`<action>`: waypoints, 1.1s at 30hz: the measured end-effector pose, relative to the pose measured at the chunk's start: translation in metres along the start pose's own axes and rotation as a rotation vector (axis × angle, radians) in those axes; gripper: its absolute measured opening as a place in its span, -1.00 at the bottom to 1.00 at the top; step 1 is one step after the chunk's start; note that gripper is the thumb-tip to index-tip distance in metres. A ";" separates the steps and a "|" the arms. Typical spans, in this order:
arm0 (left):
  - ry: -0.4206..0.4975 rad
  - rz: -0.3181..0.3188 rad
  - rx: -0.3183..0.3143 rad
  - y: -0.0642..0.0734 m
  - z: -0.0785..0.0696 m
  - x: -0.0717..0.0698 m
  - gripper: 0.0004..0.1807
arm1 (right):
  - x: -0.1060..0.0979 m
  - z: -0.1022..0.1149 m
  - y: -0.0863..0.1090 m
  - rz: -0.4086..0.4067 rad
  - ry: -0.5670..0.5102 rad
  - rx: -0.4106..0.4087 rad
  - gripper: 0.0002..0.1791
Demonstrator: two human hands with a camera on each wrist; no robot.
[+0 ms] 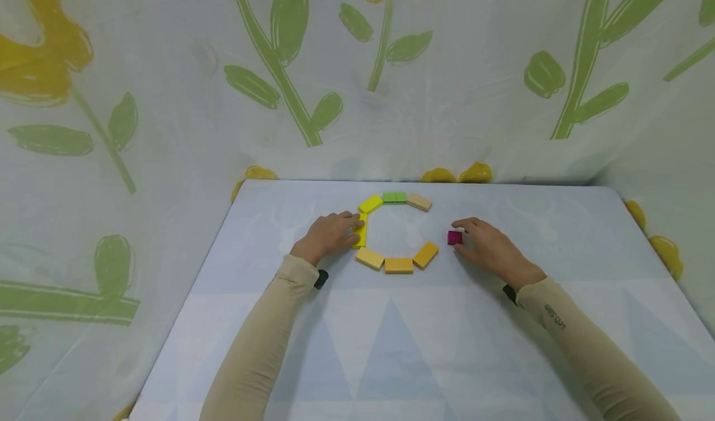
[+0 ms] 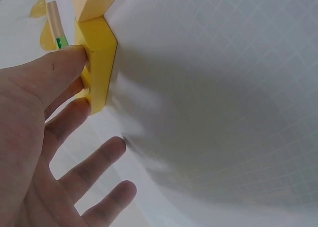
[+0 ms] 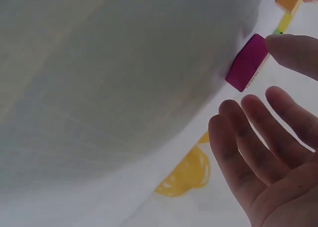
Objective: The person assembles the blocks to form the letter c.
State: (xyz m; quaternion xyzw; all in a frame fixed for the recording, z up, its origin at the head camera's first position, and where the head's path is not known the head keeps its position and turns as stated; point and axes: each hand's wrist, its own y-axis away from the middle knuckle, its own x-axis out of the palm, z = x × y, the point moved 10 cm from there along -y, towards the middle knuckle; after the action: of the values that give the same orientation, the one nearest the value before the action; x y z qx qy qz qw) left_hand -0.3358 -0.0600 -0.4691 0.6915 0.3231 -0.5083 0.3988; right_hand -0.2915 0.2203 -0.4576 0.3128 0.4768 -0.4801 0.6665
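My left hand is at the left side of a ring of small blocks, its thumb and nearest fingertips pinching a yellow block. The other fingers stand spread apart from it in the left wrist view. A pale yellow block meets the near end of that block, and a bright yellow block its far end. My right hand is beside a magenta block at the ring's right. Its thumb tip is right at the block's edge, the other fingers extended with a gap to it.
Along the ring's far side lie a green block and a plain wood block. Two orange blocks form its near right part. The pale patterned table ends at a flower-print curtain.
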 end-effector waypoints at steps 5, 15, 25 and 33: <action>0.003 -0.001 -0.002 0.000 0.001 0.001 -0.51 | 0.003 -0.005 -0.002 0.023 -0.023 0.009 -0.52; 0.011 0.000 -0.007 0.000 0.001 0.002 -0.51 | 0.004 -0.007 -0.007 0.014 -0.031 -0.057 -0.62; 0.006 -0.009 -0.001 -0.001 0.001 0.000 -0.52 | 0.006 -0.011 -0.011 0.030 -0.052 -0.027 -0.62; 0.013 -0.005 0.003 -0.002 0.000 0.000 -0.52 | 0.003 -0.009 -0.013 0.016 -0.079 -0.042 -0.65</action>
State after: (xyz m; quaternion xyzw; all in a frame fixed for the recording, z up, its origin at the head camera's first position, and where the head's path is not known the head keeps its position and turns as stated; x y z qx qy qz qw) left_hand -0.3373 -0.0593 -0.4696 0.6948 0.3267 -0.5052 0.3941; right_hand -0.3064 0.2232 -0.4633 0.2834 0.4577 -0.4766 0.6950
